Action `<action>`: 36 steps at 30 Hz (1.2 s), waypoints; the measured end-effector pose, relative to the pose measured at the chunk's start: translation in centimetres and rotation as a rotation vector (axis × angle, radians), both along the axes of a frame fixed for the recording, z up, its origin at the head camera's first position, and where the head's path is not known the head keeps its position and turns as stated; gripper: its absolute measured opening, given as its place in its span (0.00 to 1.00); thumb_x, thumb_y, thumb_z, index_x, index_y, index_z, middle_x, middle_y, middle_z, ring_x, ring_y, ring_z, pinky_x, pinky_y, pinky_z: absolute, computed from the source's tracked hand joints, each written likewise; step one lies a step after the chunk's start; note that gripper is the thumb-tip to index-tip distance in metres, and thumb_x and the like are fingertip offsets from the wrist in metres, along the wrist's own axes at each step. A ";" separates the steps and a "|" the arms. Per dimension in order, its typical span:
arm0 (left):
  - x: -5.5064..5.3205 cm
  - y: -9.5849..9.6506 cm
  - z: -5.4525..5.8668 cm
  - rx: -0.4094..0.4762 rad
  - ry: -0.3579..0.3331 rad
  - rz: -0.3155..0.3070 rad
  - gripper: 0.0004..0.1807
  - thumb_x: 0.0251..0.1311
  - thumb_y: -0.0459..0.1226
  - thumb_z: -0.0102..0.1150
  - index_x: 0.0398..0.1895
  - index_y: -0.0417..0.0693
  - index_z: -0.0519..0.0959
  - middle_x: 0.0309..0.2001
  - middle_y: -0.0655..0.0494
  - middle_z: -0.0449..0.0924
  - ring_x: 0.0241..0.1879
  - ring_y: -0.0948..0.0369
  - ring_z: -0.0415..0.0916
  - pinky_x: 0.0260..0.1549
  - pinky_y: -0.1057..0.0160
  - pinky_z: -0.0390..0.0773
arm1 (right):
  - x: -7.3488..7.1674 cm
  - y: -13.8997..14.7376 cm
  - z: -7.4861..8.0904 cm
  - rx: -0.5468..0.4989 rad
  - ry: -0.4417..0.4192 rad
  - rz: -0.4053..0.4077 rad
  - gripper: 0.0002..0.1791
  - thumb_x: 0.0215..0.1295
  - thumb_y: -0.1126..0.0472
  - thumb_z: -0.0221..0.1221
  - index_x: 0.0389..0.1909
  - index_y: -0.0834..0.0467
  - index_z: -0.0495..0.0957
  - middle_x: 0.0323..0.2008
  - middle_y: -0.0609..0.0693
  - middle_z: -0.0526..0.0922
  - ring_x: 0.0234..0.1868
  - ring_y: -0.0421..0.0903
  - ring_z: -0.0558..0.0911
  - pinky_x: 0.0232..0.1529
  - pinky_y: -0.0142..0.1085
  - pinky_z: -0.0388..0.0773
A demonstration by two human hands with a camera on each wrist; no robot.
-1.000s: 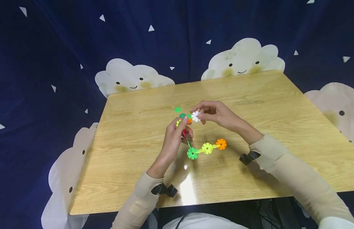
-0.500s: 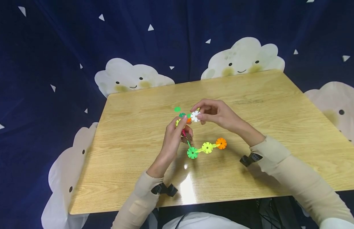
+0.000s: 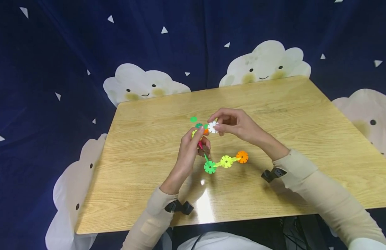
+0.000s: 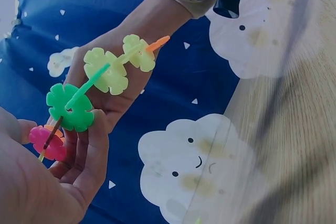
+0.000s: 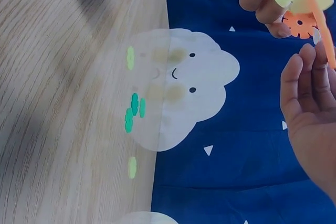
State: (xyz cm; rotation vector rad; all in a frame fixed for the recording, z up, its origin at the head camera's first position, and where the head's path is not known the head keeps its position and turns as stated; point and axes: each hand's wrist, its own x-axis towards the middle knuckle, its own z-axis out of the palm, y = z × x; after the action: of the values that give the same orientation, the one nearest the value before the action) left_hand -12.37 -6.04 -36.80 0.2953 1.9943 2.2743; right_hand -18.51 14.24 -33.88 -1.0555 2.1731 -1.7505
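My left hand (image 3: pixel 187 151) grips a chain of slotted plastic discs above the table. From its fingers the chain runs through a brown disc (image 3: pixel 205 151) and a green disc (image 3: pixel 209 167) to a yellow disc (image 3: pixel 226 161) and an orange disc (image 3: pixel 242 157) at the free end. A pink disc (image 4: pixel 47 142) sits between the left thumb and fingers in the left wrist view. My right hand (image 3: pixel 238 123) pinches a white disc (image 3: pixel 212 127) between thumb and fingers, close beside another orange disc (image 5: pixel 299 24) at the chain's held end.
Beyond the hands, loose discs lie flat on the wooden table (image 3: pixel 143 156), among them a green disc (image 3: pixel 193 119) and a teal disc (image 3: pixel 198 125). The right wrist view shows several, including a pale green disc (image 5: pixel 132 167). A dark blue curtain (image 3: pixel 180 45) hangs behind the table.
Both hands keep almost the same place and grip. The free end of the chain with the orange disc swings very slightly to the right.
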 end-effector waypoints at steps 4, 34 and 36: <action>-0.1 0.0 -0.1 -0.004 0.007 -0.006 0.27 0.69 0.58 0.46 0.42 0.41 0.71 0.21 0.51 0.75 0.15 0.57 0.74 0.16 0.63 0.76 | 0.0 0.0 0.0 0.008 0.000 -0.005 0.13 0.66 0.61 0.62 0.50 0.58 0.79 0.29 0.57 0.77 0.28 0.54 0.79 0.34 0.38 0.81; 0.2 -0.3 -0.3 -0.051 0.060 -0.086 0.24 0.73 0.55 0.40 0.45 0.41 0.67 0.22 0.52 0.75 0.16 0.58 0.73 0.16 0.66 0.69 | 0.6 -0.8 0.1 0.041 0.035 0.024 0.04 0.68 0.65 0.59 0.41 0.56 0.80 0.24 0.57 0.76 0.23 0.49 0.73 0.21 0.33 0.66; 0.3 -0.3 -0.3 -0.053 0.057 -0.083 0.25 0.73 0.55 0.41 0.46 0.40 0.67 0.22 0.53 0.75 0.16 0.58 0.72 0.16 0.67 0.68 | 0.6 -1.0 0.2 0.052 0.043 0.026 0.03 0.68 0.64 0.59 0.40 0.57 0.80 0.24 0.57 0.75 0.23 0.49 0.72 0.22 0.33 0.66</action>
State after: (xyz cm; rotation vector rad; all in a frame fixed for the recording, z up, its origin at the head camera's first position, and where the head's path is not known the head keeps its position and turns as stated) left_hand -12.09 -6.34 -37.10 0.4342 2.0245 2.1833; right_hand -17.89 13.26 -33.67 -1.1138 2.2066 -1.6662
